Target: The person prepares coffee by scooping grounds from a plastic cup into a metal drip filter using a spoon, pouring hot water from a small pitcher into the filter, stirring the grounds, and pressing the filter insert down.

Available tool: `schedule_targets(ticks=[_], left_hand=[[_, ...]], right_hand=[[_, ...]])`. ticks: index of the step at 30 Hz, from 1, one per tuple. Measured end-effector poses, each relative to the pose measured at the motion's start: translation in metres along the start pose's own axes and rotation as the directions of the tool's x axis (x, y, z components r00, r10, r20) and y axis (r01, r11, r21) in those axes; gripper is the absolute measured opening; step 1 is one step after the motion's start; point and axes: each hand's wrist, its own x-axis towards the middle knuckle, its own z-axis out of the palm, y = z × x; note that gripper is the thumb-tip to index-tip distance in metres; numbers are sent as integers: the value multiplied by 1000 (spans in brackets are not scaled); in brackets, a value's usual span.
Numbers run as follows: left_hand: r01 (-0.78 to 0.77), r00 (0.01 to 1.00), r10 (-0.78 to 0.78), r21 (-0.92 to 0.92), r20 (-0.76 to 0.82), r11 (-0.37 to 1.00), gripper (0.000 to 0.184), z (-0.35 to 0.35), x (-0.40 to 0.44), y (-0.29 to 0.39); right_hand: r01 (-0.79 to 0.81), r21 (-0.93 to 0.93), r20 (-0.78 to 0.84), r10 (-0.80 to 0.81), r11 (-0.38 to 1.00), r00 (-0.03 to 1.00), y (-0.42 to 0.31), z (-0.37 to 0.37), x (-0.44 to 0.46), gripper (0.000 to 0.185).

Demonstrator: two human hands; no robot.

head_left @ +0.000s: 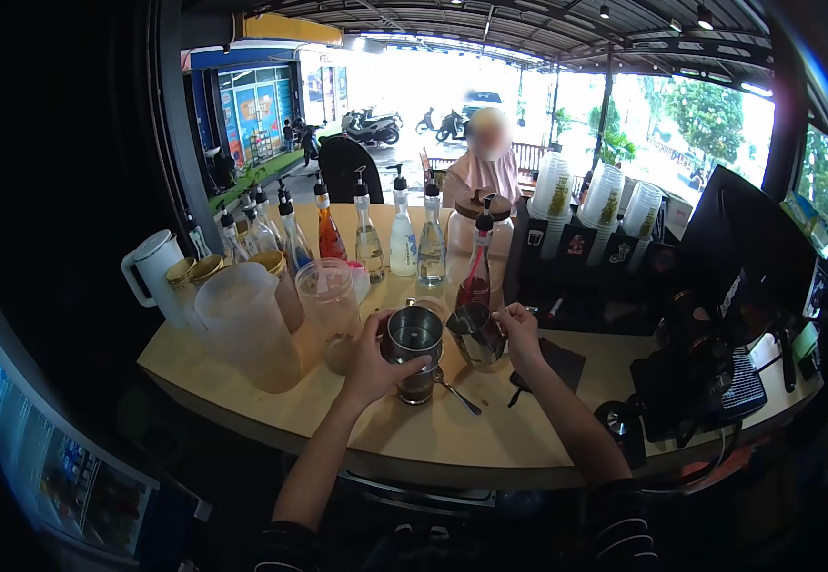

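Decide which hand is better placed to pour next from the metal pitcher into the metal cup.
Probably the right hand: it grips the pitcher by its handle, close beside the metal cup, which the left hand holds.

Both our arms reach forward – the left forearm slanting up and inward, the right forearm slanting in from the other side. Our left hand curves in a wide grip, its thumb stretched across the near side. Our right hand is held apart from it, fingers bent in a closer grip – both forearms bare below dark sleeves with pale stripes.
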Motion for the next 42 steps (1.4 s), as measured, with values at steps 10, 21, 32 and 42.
schedule_targets(ticks=[10,21,32,42], left_hand=[[39,998,-36,-50,58,998,80,3,-4,-20],[35,978,-3,-151,208,988,89,-10,-7,-35],[-15,974,64,-225,216,974,87,-29,-15,-44],[-167,976,187,-168,109,971,86,-16,-13,-30]], right_hand=[[-6,179,-114,27,984,993,48,-8,-8,15],[104,262,-332,-12,959,943,67,16,-7,18],[162,320,-461,3,933,888,78,35,-11,17],[65,-78,-341,-88,995,936,86,15,-22,12]])
